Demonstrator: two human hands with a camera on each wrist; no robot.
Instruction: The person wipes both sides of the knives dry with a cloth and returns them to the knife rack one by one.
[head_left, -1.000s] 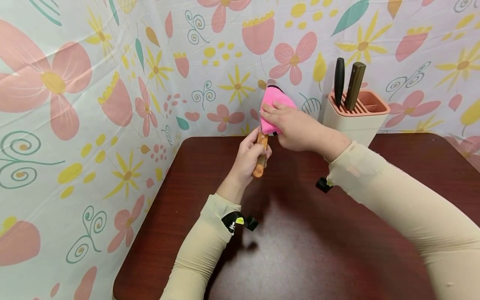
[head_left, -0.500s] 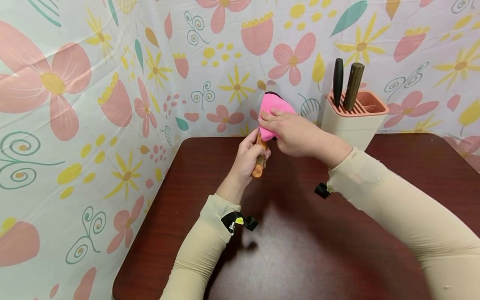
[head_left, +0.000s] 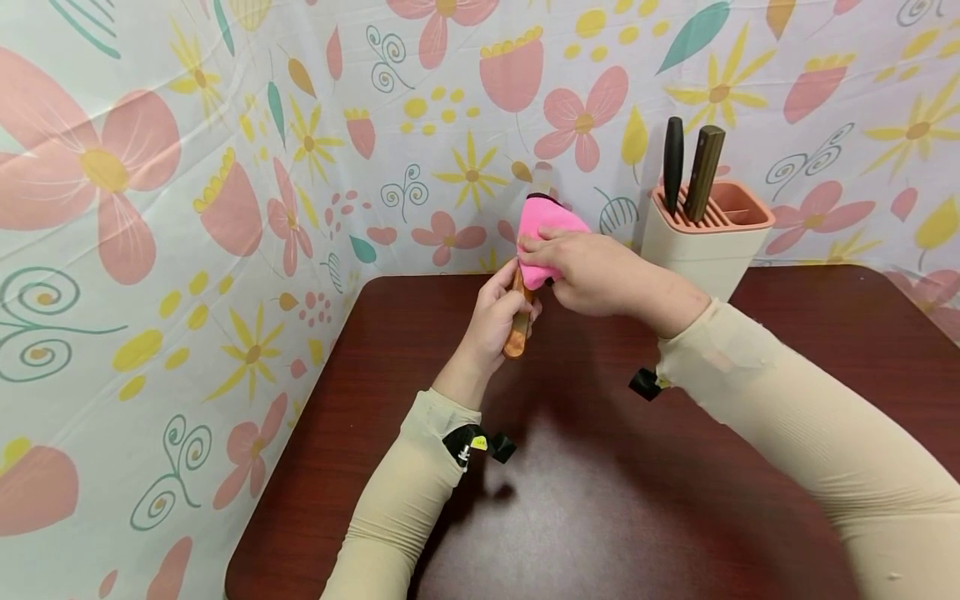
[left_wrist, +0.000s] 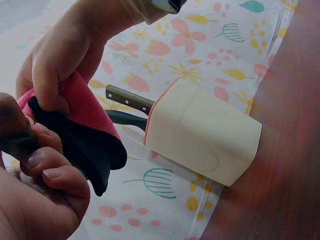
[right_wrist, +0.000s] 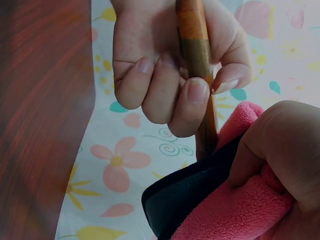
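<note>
My left hand point(head_left: 491, 321) grips the orange-brown wooden handle point(head_left: 516, 340) of a knife, held tilted upward above the table. In the right wrist view, its fingers point(right_wrist: 187, 107) curl round that handle. A pink cloth point(head_left: 542, 218) with a dark underside is folded over the blade, hiding most of it. My right hand point(head_left: 592, 268) pinches the cloth close to the handle's upper end. From the left wrist view, the thumb of the right hand point(left_wrist: 62, 55) presses into the cloth point(left_wrist: 97, 112), whose dark side point(left_wrist: 80, 145) faces that camera.
A cream knife block point(head_left: 693, 254) with a salmon slotted top stands behind my right hand. It holds a black-handled knife point(head_left: 673, 162) and a brown-handled knife point(head_left: 705, 171). The dark red-brown table point(head_left: 585, 500) meets a flower-patterned wall covering point(head_left: 442, 108).
My right hand and the pink cloth have slid down along the knife toward its handle. The left hand has stayed nearly still.
</note>
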